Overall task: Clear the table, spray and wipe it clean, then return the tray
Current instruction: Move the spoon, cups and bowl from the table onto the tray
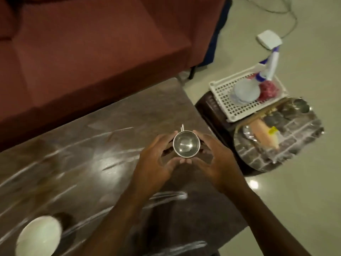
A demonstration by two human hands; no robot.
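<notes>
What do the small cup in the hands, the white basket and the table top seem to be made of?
Cup: likely stainless steel, polished; its inside mirrors light.
White basket: probably moulded plastic, matte, with a regular grid of holes.
Table top: dark brown, glossy, with bright glare; polished stone or lacquered wood, I cannot tell which.

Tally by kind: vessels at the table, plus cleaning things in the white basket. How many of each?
Steel cup: 1
White bowl: 1
Spray bottle: 1
Cloth wads: 2, a grey cloth and a red cloth
Total: 5
</notes>
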